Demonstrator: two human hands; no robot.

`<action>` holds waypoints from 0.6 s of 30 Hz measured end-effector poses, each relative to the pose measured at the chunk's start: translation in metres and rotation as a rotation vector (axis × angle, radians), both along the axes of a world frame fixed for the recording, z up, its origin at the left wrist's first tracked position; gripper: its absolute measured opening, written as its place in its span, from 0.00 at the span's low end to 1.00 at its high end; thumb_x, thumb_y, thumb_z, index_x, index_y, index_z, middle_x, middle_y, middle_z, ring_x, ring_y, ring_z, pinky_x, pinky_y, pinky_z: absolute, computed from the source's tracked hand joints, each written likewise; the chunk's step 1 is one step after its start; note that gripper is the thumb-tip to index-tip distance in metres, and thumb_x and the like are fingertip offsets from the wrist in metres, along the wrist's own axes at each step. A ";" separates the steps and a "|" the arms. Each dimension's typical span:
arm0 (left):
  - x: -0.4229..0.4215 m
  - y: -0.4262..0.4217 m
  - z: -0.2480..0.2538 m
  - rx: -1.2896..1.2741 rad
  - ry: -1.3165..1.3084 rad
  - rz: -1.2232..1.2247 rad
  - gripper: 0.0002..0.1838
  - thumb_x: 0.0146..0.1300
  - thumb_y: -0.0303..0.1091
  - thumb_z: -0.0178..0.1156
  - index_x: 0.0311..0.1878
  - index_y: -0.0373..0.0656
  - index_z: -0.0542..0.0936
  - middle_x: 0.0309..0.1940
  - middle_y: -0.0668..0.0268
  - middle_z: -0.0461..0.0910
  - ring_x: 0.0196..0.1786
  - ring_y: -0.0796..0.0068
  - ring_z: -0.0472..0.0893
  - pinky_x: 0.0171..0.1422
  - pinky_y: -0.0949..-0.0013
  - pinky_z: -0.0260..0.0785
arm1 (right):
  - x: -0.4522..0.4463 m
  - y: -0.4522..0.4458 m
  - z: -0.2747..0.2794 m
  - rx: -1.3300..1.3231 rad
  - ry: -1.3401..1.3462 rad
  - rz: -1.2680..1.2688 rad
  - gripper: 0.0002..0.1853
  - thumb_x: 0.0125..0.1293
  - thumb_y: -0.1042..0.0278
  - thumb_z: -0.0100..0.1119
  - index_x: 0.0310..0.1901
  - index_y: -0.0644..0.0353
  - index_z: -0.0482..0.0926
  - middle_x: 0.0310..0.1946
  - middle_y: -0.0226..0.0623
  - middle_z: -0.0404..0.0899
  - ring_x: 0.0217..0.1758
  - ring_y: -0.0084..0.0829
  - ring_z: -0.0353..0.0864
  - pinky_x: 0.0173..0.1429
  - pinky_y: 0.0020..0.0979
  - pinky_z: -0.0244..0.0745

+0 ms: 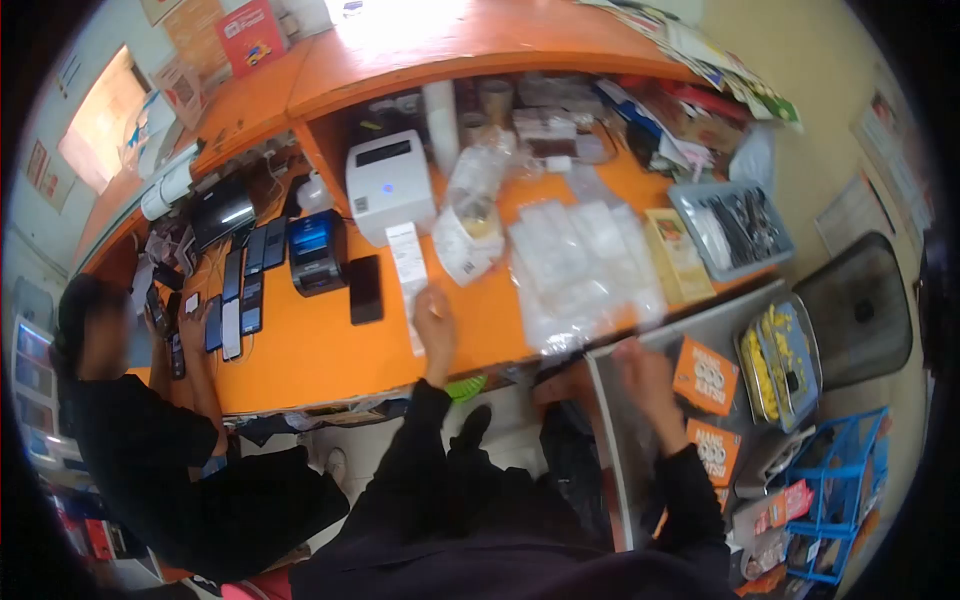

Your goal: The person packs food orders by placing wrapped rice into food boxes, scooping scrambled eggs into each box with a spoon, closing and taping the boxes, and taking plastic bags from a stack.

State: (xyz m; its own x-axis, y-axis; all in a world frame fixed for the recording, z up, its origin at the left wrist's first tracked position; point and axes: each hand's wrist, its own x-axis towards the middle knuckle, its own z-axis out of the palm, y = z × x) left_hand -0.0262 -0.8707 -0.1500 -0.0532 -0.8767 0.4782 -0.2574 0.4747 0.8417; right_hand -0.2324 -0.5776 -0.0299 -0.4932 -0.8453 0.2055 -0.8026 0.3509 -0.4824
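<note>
My left hand (435,322) is over the orange counter, its fingers curled at the right edge of a long printed paper strip (404,255). The strip runs from the front of a white label printer (388,185) toward the counter's near edge. Motion smears my right hand (645,372), which is above the grey side counter, close to the corner of a stack of clear plastic bags (580,265). Whether its fingers hold anything is hidden by the blur. Between the printer and the bags sits a plastic-wrapped cup with a white label (468,240).
A black phone (366,290), a dark small printer (317,252) and several more phones lie left. A person in black (130,440) sits there handling a phone. At right are a cutlery tray (730,230), orange boxes (706,376), a container of yellow pieces (780,360) and a blue rack (840,480).
</note>
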 end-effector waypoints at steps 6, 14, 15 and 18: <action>0.028 -0.201 -0.016 0.607 -0.087 -0.064 0.18 0.67 0.37 0.61 0.46 0.27 0.80 0.36 0.54 0.83 0.41 0.59 0.82 0.46 0.63 0.71 | 0.124 -0.157 -0.020 0.002 -0.282 0.261 0.13 0.71 0.58 0.52 0.36 0.58 0.79 0.32 0.47 0.81 0.38 0.49 0.81 0.40 0.47 0.74; 0.018 -0.235 -0.020 0.602 0.128 -0.207 0.12 0.66 0.30 0.60 0.37 0.27 0.84 0.28 0.61 0.85 0.28 0.74 0.82 0.33 0.71 0.72 | 0.149 -0.180 -0.014 -0.032 -0.313 0.093 0.10 0.69 0.62 0.56 0.37 0.60 0.80 0.31 0.43 0.81 0.35 0.46 0.82 0.38 0.41 0.76; 0.017 -0.235 -0.022 0.547 0.127 -0.196 0.12 0.66 0.29 0.59 0.39 0.27 0.84 0.29 0.60 0.85 0.28 0.73 0.82 0.32 0.70 0.72 | 0.143 -0.182 -0.007 -0.081 -0.309 0.038 0.09 0.68 0.64 0.58 0.38 0.61 0.81 0.32 0.44 0.82 0.35 0.44 0.83 0.39 0.39 0.77; 0.012 -0.235 -0.026 0.616 0.252 -0.244 0.12 0.67 0.28 0.58 0.45 0.27 0.81 0.33 0.59 0.84 0.29 0.70 0.83 0.33 0.66 0.75 | 0.129 -0.195 0.011 -0.222 -0.329 -0.074 0.07 0.67 0.66 0.59 0.38 0.61 0.80 0.31 0.43 0.80 0.34 0.44 0.82 0.38 0.39 0.76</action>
